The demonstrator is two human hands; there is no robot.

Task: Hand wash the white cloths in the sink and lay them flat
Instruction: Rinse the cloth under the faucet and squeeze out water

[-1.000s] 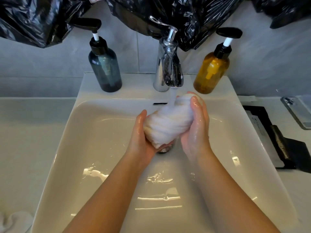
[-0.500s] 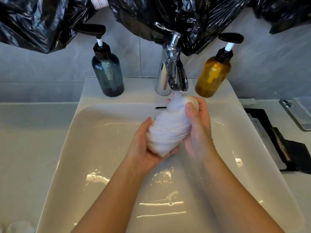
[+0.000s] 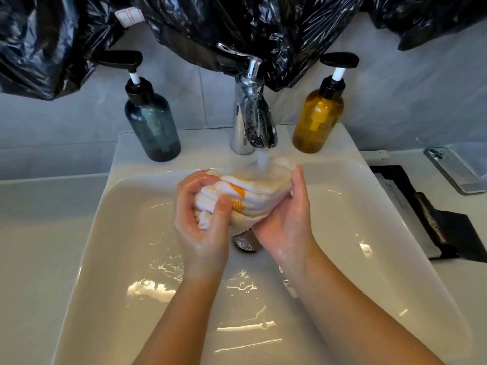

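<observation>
since the earlier frame the left hand [image 3: 200,222] shifts from cupping under the bundle to wrapping round its left end, thumb across the front, and an orange print turns into view. the right hand [image 3: 287,217] cups the other end from below, one digit upright against its side. the cloth [image 3: 258,193] sits bunched between both hands above the drain [image 3: 246,243], long axis across the sink [image 3: 87,233], left end lower. the tap [image 3: 253,119] stream lands on the right end; i judge the left end needs drawing under it next.
</observation>
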